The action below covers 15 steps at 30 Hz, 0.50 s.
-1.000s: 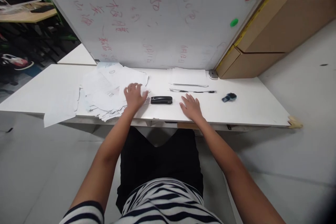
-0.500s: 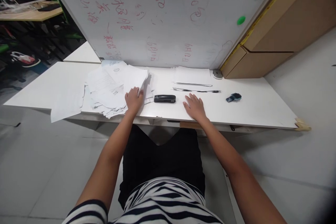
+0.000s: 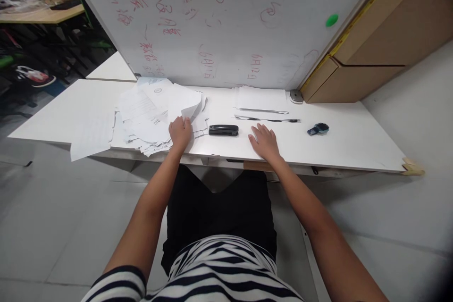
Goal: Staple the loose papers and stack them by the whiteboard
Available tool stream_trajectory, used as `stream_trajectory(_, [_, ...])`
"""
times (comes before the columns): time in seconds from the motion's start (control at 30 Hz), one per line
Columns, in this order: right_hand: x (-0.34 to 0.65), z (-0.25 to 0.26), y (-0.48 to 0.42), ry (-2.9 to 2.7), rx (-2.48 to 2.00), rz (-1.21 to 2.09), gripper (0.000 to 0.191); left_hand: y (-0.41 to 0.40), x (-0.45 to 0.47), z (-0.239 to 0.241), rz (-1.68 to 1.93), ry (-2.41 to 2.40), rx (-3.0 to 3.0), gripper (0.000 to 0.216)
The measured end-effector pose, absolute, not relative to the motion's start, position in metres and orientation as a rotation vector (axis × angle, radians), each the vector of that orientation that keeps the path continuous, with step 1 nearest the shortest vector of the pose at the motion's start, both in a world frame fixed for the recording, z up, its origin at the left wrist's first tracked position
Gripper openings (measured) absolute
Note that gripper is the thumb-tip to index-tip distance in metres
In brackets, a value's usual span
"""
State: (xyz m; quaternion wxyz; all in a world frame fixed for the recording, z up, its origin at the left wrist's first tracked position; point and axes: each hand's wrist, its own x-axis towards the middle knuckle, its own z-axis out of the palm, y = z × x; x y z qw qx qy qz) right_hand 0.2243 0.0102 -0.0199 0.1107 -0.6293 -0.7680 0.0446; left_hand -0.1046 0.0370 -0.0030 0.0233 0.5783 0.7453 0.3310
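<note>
My left hand [image 3: 180,132] is closed on the near corner of a sheet of paper [image 3: 187,100], which curls up over the fingers. That sheet lies on the right part of a loose, spread pile of papers [image 3: 146,115]. Flat on the white table [image 3: 226,148] rests my right hand [image 3: 264,142], its fingers apart and nothing in it. Between the two hands lies a black stapler [image 3: 223,130], touched by neither. Beyond the right hand are two thin, pen-like items [image 3: 268,119] and a neat stack of white paper [image 3: 262,97].
A whiteboard [image 3: 226,28] with red writing stands along the table's back edge. Cardboard boxes [image 3: 371,78] are stacked at the right, near a grey round object [image 3: 296,96]. A dark watch-like item [image 3: 318,129] lies on the right. One sheet [image 3: 90,137] overhangs the front edge at left.
My left hand has closed on the sheet's near corner and folded it back to the upper right. My right hand stays flat on the table. The view has shifted slightly.
</note>
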Motion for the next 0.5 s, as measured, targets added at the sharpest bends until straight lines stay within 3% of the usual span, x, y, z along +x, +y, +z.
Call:
stream_trajectory(0.2, [0.224,-0.019,0.012,-2.243,-1.849,0.127,0.054,0.039,-0.115,0.017,1.351,2.135,1.753,0.035])
stream_trajectory(0.33, [0.224,-0.017,0.012,-2.225,-1.839,0.108,0.053,0.047,-0.127,0.041,1.738,1.943,1.350,0.039])
stream_trajectory(0.5, [0.224,-0.016,0.011,-2.216,-1.841,0.147,0.053,0.035,-0.125,0.063,1.894,1.612,1.033,0.037])
